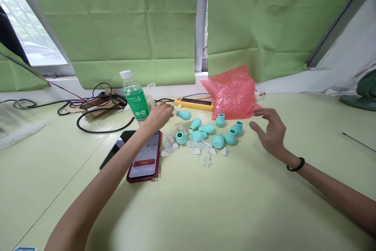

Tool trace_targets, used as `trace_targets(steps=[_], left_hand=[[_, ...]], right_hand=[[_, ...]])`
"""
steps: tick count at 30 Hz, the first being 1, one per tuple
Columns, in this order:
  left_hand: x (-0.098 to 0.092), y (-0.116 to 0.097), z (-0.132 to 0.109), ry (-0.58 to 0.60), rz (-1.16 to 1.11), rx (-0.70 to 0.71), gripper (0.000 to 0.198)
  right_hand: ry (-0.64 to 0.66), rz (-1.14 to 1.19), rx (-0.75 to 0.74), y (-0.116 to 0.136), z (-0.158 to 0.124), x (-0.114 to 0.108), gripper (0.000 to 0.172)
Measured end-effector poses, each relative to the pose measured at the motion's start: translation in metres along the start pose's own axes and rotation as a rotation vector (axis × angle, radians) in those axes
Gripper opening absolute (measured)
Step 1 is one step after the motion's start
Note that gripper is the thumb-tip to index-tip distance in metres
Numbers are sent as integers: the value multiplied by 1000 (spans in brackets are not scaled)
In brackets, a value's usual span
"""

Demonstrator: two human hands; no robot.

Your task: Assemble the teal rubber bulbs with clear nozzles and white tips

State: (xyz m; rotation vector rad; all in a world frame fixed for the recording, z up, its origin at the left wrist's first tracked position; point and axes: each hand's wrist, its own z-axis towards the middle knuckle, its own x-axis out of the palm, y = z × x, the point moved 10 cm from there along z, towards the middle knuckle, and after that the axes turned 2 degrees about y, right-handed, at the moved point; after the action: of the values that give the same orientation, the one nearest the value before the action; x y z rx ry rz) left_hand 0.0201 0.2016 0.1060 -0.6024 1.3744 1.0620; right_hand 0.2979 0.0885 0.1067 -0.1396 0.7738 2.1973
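On the pale green table [220, 208], a loose group of turquoise vase-shaped pieces [230, 137] was found in front of the red bubble-wrap bag [233, 96], some set upright and others laid on their sides. Small clear and white parts [206, 159] were scattered among them and along their near edge. The left hand [161, 116] was extended to the far left corner of the group, its fingertips placed at the narrow end of one turquoise piece [184, 115] lying on its side; whether the fingers were closed on that end could not be told. The right hand [272, 133] was held to the right of the group, near the bag, with thumb and fingers apart. A black band [300, 164] was worn on the right wrist. Beneath the left forearm, a red-cased phone [143, 169] was noted, with the digits 00:29 legible; a dark device [127, 136] was partly covered beside it. A green-labelled bottle [136, 102] was stood beside the left hand, and a yellow instrument [194, 104] was seen left of the bag.
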Motion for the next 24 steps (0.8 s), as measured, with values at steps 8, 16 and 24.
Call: trace_targets(steps=[8,16,24], left_hand=[[-84,-116,-104,-240,-511,605,22],[-14,-130,-99,-17,-228,346,22],[17,-121,-82,25,-124,316,29]], right_hand=[[616,137,-94,108,-41,35,50],[998,208,298,96,-104,84,22],[972,212,333,91,-105,80,19]])
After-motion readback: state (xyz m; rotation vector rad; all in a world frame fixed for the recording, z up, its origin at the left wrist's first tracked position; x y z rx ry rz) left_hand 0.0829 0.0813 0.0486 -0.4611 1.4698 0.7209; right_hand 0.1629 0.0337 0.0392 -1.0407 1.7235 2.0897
